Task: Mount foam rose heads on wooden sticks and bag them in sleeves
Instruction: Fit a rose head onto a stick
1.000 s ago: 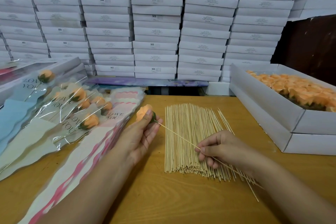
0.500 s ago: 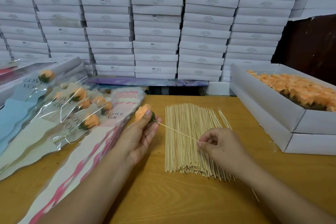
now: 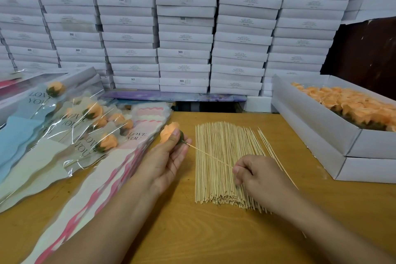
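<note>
Tabletop (image 3: 192, 231): stick (image 3: 211, 156) between hands.

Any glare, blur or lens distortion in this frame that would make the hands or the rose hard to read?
Head view: sharp on both hands, the left hand holding the rose, the right hand pinching the stick; glare streaks only on the sleeves; wide-angle bending shows in the stacked boxes near the edges; soft, even light, faint shadows.

Your peach foam rose head (image 3: 169, 132) sits on a thin wooden stick (image 3: 211, 157) slanting above the stick pile (image 3: 227, 165) mid-table (image 3: 192, 233), near its far edge.
</note>
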